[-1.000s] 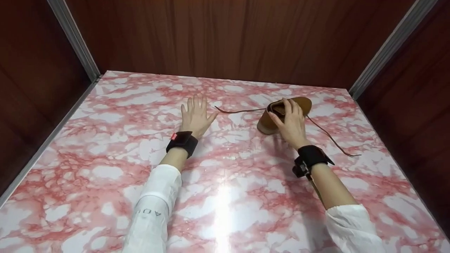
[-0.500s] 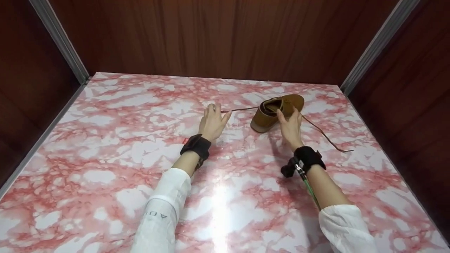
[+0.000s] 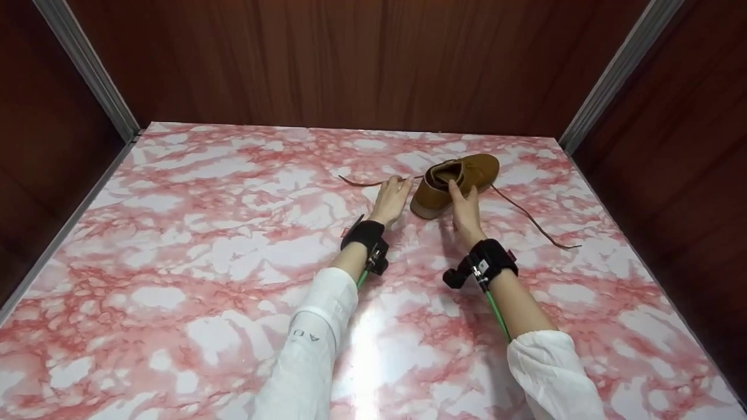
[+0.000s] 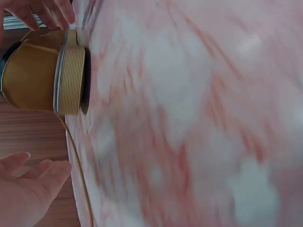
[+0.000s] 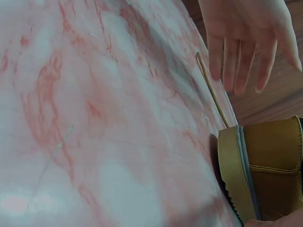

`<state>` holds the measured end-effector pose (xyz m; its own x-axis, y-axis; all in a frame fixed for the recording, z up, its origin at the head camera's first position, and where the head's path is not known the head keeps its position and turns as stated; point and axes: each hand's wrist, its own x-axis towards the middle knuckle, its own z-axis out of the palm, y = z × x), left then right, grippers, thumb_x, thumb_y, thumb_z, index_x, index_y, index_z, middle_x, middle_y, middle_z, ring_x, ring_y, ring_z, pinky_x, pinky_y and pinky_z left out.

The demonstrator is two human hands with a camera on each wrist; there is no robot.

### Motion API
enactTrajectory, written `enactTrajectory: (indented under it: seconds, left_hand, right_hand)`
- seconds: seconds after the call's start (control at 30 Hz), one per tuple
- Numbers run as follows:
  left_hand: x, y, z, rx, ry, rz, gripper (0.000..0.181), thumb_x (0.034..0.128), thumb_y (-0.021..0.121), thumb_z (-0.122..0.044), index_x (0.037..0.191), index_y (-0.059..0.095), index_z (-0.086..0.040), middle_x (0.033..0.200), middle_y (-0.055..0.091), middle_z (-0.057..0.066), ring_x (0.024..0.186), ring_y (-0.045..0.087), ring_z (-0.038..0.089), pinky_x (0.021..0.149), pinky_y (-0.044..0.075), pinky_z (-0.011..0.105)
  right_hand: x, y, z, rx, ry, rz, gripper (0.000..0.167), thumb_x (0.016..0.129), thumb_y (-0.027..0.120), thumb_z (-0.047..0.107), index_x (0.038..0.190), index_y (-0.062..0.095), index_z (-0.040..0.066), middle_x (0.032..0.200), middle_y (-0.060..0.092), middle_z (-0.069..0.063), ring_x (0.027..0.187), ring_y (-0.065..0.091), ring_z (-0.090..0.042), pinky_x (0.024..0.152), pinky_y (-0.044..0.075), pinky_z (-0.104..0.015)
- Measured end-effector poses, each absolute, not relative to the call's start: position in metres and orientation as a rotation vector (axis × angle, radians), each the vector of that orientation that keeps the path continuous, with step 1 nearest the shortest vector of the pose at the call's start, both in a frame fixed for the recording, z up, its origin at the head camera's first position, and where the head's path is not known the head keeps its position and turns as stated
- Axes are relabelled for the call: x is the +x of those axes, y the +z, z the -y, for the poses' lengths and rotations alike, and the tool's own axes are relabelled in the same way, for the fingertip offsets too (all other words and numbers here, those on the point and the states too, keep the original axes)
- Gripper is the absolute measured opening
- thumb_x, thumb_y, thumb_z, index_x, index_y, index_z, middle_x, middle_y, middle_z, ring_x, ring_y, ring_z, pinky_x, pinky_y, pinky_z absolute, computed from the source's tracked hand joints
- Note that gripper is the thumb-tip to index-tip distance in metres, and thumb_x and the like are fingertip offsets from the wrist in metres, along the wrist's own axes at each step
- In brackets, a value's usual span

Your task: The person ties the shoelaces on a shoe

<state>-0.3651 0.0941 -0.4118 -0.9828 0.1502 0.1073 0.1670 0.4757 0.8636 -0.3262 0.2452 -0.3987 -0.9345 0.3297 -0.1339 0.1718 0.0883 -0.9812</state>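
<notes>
**Shoe upright, lace loose**

Shoe stands on the table; left hand empty, fingers relaxed, near heel. Right hand at its side; grip cannot be told. Lace untied: apparently outstanding.

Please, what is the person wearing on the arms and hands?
The left hand and right hand are bare. White sleeves stop before black wristbands, each with a red tag and green cable. The left sleeve shows dark letters.
</notes>
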Motion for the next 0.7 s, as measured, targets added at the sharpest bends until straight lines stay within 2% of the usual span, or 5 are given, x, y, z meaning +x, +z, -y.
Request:
enactTrajectory:
  seconds: [0.1, 0.23, 0.33, 0.47, 0.7]
  left_hand:
    - [-0.419, -0.467, -0.121, -0.285, -1.61, 2.631, 0.062, 0.0936, 0.031, -0.052, 0.127, 0.045, -0.002, 0.125, 0.043, 0.019, 0.115, 0.04, 0.029, 0.094, 0.031, 0.035]
    - [-0.522, -0.57, -0.165, -0.342, -1.622, 2.586, 0.081, 0.0811, 0.024, -0.073, 0.131, 0.045, -0.013, 0.128, 0.044, 0.008, 0.117, 0.04, 0.021, 0.095, 0.03, 0.033]
    - [-0.567, -0.612, -0.19, -0.351, -1.663, 2.595, 0.082, 0.0772, 0.024, -0.077, 0.134, 0.042, -0.02, 0.131, 0.042, 0.0, 0.12, 0.036, 0.015, 0.097, 0.027, 0.032]
    - [-0.58, -0.622, -0.204, -0.338, -1.661, 2.594, 0.082, 0.0782, 0.023, -0.076, 0.137, 0.039, -0.02, 0.133, 0.041, -0.001, 0.121, 0.034, 0.013, 0.097, 0.027, 0.03]
    - [-0.538, -0.578, -0.185, -0.356, -1.647, 2.61, 0.078, 0.0833, 0.02, -0.07, 0.136, 0.04, -0.016, 0.132, 0.044, 0.001, 0.12, 0.037, 0.015, 0.096, 0.029, 0.029]
  right_hand:
    - [-0.328, -0.402, -0.243, -0.566, 2.086, 2.128, 0.079, 0.092, 0.046, 0.041, 0.144, -0.006, 0.01, 0.149, -0.004, -0.007, 0.132, 0.003, -0.016, 0.103, 0.011, -0.027]
    - [-0.331, -0.406, -0.241, -0.579, 2.103, 2.092, 0.079, 0.092, 0.047, 0.04, 0.144, -0.005, 0.009, 0.149, -0.004, -0.007, 0.132, 0.003, -0.015, 0.102, 0.01, -0.025]
    - [-0.332, -0.407, -0.241, -0.568, 2.054, 2.126, 0.078, 0.093, 0.045, 0.038, 0.143, -0.005, 0.006, 0.149, -0.004, -0.009, 0.132, 0.001, -0.016, 0.102, 0.006, -0.024]
    - [-0.333, -0.407, -0.241, -0.549, 1.978, 2.172, 0.077, 0.094, 0.045, 0.037, 0.143, -0.003, 0.002, 0.148, -0.002, -0.012, 0.132, 0.002, -0.018, 0.102, 0.005, -0.024]
    - [-0.338, -0.407, -0.238, -0.468, 1.909, 2.194, 0.076, 0.094, 0.046, 0.032, 0.14, -0.002, -0.005, 0.147, 0.001, -0.018, 0.132, 0.004, -0.021, 0.102, 0.006, -0.023]
